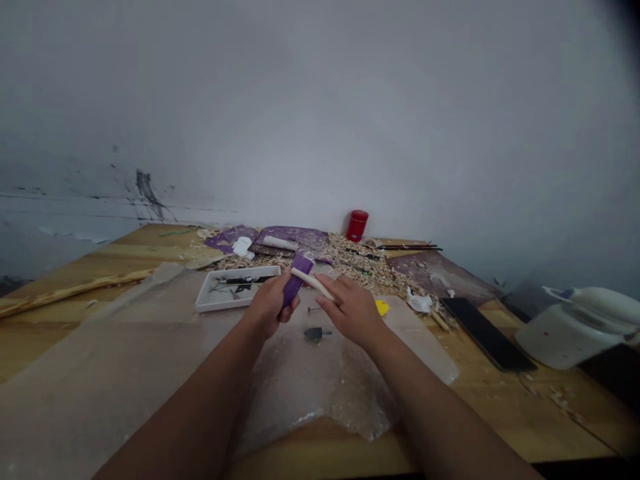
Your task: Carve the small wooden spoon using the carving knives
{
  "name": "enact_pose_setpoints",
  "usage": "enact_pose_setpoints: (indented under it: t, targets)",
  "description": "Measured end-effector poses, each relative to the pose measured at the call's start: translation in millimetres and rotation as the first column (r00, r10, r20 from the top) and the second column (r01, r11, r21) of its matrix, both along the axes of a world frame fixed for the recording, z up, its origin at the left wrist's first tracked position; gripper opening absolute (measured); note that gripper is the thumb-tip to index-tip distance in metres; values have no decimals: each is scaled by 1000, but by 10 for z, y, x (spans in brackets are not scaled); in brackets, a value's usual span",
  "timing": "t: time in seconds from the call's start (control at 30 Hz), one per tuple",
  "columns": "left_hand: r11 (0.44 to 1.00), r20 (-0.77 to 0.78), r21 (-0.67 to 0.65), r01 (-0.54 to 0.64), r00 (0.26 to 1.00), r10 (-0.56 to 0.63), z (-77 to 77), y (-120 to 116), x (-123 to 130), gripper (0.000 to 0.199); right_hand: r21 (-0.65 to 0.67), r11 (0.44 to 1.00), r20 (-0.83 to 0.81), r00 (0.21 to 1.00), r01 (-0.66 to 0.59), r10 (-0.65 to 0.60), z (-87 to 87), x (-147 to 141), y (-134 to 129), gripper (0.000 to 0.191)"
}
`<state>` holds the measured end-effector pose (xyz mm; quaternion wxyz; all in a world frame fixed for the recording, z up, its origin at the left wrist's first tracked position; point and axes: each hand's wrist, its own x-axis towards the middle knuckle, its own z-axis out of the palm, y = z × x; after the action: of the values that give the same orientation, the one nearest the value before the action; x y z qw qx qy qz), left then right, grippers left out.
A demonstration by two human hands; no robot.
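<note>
My left hand (273, 300) is closed round a purple strip that looks like sandpaper (295, 283), held up above the table. In my right hand (354, 308) is a pale, smooth wooden stick (314, 283), gripped near its right end. The stick's far end lies across the face of the purple strip. Below the hands, a small dark grey bit with a thin shank (314, 334) rests on the plastic sheet (295, 387). Just left of my left hand is a white tray (203, 303) with several dark small tools in it.
Wood shavings (360, 267) and purple sheets (293, 235) cover the back. A red tin (357, 225) stands by the wall. On the right lie a black phone (487, 333) and a white lidded container (565, 337); a long wooden stick (75, 293) lies left.
</note>
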<state>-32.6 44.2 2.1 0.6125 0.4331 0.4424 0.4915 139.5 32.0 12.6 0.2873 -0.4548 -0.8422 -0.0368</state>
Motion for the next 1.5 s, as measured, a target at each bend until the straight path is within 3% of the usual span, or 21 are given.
enact_pose_setpoints:
  t: [0.17,0.33,0.53,0.7,0.8,0.93,1.03,1.13,1.33,1.5]
  targets:
    - [999,29,-33,-20,999,21,34,-4,-5,43,-9,997,58,995,77,-76,19,-11,-19,40]
    - [996,47,-65,-60,997,63,28,11,-27,42,-87,996,194,980,-36,52,24,-66,-77,41]
    - [999,-22,-46,19,1000,-20,0,-6,0,44,-32,982,81,979,188,-185,-4,-19,0,40]
    - [997,-17,-54,-57,998,56,-1,19,-26,43,-109,991,172,981,-77,95,-11,-56,-35,41]
    - [999,12,-46,-6,1000,7,23,1,-26,44,-73,997,94,996,12,-5,-20,-35,-1,38]
    - [995,77,-30,91,993,-88,71,-48,8,45,48,985,-148,976,167,-159,-44,51,104,31]
    - [997,127,-49,59,991,-52,103,-61,19,45,112,982,-286,951,151,-114,-68,63,117,17]
    - [996,141,-57,66,988,-57,108,-58,17,43,126,989,-308,951,81,-38,-82,20,72,8]
    - [997,138,-3,77,988,-76,47,-37,14,38,146,989,-300,952,-26,69,-77,-39,23,7]
    - [996,124,4,94,988,-93,37,-37,16,37,139,990,-287,955,-36,75,-82,-30,23,9]
